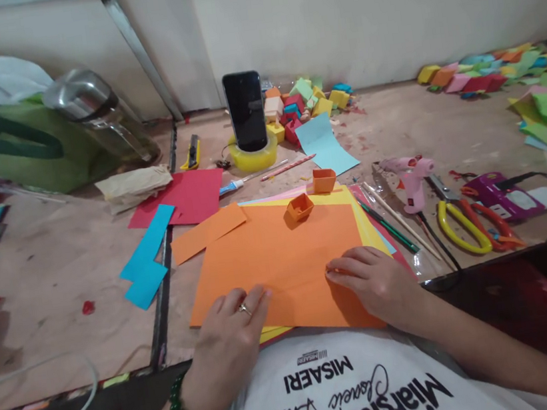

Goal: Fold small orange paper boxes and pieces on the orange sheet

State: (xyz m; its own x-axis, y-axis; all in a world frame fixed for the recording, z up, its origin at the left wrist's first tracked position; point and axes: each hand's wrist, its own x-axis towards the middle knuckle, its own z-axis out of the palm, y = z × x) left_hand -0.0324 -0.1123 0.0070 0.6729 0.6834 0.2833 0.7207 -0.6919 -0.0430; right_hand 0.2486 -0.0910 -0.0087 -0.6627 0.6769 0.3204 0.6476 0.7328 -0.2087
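Note:
A large orange paper sheet lies in front of me on top of a stack of coloured sheets. My left hand, with a ring and a green bead bracelet, rests palm down on its near left part, fingers stretched out. On the near right part is my right hand, its fingers bent and pressed together at the tips. What they hold, if anything, blends with the orange paper. Beyond the hands sit two small folded orange paper boxes. An orange paper strip overlaps the sheet's far left corner.
To the right lie a pink glue gun, yellow-handled scissors, orange-handled pliers and a green pencil. A phone stands in a tape roll. Folded paper pieces lie behind. Blue strips lie left.

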